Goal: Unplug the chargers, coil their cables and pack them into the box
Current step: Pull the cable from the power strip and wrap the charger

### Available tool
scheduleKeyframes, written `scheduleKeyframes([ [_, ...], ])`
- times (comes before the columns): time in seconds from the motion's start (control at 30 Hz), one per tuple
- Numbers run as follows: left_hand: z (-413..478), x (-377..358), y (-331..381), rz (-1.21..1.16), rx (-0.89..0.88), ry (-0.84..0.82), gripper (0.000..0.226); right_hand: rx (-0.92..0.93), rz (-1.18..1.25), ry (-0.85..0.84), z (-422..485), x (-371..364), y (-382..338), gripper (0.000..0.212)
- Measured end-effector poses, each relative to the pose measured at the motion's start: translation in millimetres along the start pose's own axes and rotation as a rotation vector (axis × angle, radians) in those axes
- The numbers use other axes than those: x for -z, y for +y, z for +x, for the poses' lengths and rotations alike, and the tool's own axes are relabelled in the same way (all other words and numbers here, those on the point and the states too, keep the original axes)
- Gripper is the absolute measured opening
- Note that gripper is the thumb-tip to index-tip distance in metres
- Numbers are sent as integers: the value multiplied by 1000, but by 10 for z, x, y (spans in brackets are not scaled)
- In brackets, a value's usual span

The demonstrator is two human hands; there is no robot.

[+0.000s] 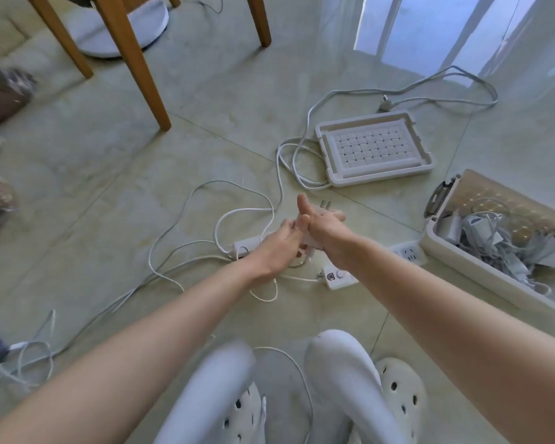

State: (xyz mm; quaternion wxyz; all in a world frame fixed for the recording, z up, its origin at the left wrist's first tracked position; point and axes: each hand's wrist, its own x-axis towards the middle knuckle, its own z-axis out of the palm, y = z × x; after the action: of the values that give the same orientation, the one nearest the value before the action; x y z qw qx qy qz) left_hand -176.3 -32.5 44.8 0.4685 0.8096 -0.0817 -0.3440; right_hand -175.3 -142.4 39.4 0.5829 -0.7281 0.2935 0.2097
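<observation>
Above the power strip, left hand and right hand both curl fingers round a white charger.

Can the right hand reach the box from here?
Probably yes: the box stands open just right of the right hand, its lid lies apart, and only a low power strip lies between.

Hands: two, left hand and right hand. Charger in hand: one. Power strips: apparently two, an arm hiding part of one. Box: one. Lid: one. Slippers: two.
</observation>
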Motion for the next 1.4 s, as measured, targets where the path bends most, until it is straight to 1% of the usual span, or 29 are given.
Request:
scheduleKeyframes([
  [0.03,-65,-6,68,-76,20,36,97,-14,30,-13,-60,19,-45,92],
  [0.07,-136,6,160,-131,36,65,92,-13,61,-40,14,55,3,112],
  [0.1,-201,40,252,-164,56,94,78,-14,92,-73,-8,94,-33,120],
  [0.13,-273,81,341,-185,76,122,63,-1,125,-113,-180,140,-144,110],
  [0.17,-340,129,413,-194,95,149,52,13,134,-127,-380,174,-261,87],
  [0.2,-417,179,484,-214,108,168,47,41,126,-165,-560,213,-371,64],
  [0.23,-495,235,557,-247,121,179,45,91,95,-225,-665,262,-427,50],
  [0.27,-561,289,633,-288,130,190,44,133,75,-277,-712,312,-430,44],
  [0.33,-702,383,800,-378,139,209,44,185,76,-333,-918,358,-511,43],
  [0.43,-927,477,1050,-539,122,210,49,208,-14,-378,-1250,323,-709,61],
  [0.5,-1089,523,1162,-610,96,223,49,255,-43,-466,-1464,255,-802,68],
  [0.57,-1266,566,1234,-680,101,243,49,359,-60,-528,-1709,148,-867,60],
  [0.63,-1454,610,1245,-744,112,256,52,446,-112,-553,-1884,21,-869,52],
  [0.77,-1823,665,1148,-837,84,224,49,568,-263,-535,-2133,-104,-772,36],
  [0.8,-1911,677,1109,-884,80,218,46,598,-333,-523,-2197,-98,-743,35],
  [0.83,-1995,692,1065,-938,68,212,43,645,-458,-495,-2264,-84,-711,34],
  [0.93,-2240,744,905,-1052,11,147,42,779,-905,-384,-2416,-12,-586,34],
  [1.0,-2418,788,811,-961,-14,63,47,870,-1108,-290,-2410,63,-492,32],
  [1.1,-2710,863,725,-594,8,-24,47,959,-1260,-198,-2336,178,-405,26],
  [1.17,-2850,907,644,-333,60,-47,44,1012,-1289,-165,-2331,231,-373,26],
  [1.23,-2923,915,522,-136,85,-66,38,1078,-1298,-108,-2342,259,-340,24],
  [1.33,-2972,840,325,56,107,-47,31,1109,-1280,-39,-2416,224,-306,26],
  [1.4,-2973,771,214,147,137,4,26,1144,-1245,-11,-2501,153,-284,27],
])
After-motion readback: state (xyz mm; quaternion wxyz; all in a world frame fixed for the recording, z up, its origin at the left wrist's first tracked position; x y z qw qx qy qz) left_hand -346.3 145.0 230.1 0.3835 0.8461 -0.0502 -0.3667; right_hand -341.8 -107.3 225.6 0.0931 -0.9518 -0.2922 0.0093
